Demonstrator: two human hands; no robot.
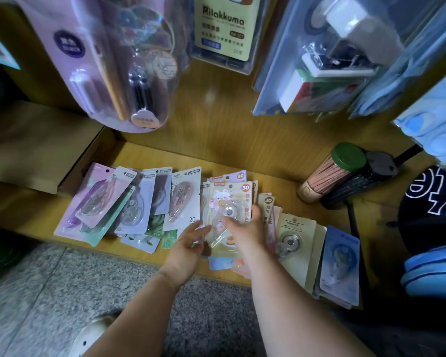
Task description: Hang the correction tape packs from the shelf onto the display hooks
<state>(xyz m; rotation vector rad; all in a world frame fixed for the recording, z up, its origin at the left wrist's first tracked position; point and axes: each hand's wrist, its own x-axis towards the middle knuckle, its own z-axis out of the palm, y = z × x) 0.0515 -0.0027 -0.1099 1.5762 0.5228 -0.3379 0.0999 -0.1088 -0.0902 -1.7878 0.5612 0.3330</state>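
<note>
Several correction tape packs lie spread over a low wooden shelf (150, 153). A pink pack marked 30 (229, 202) tops a small stack in the middle. My right hand (245, 228) grips this stack, thumb over the clear blister. My left hand (188, 243) holds the stack's lower left edge with curled fingers. To the left lies a fan of purple, green and white packs (119, 204). More packs, beige (294, 243) and blue (341, 264), lie to the right.
Blister packs hang overhead: a purple pen set (108, 60), a Rilakkuma pack (223, 29) and a stapler set (327, 63). A tube of pencils with a green lid (330, 171) lies at the shelf's back right. A cardboard box (36, 145) stands left. Speckled floor lies below.
</note>
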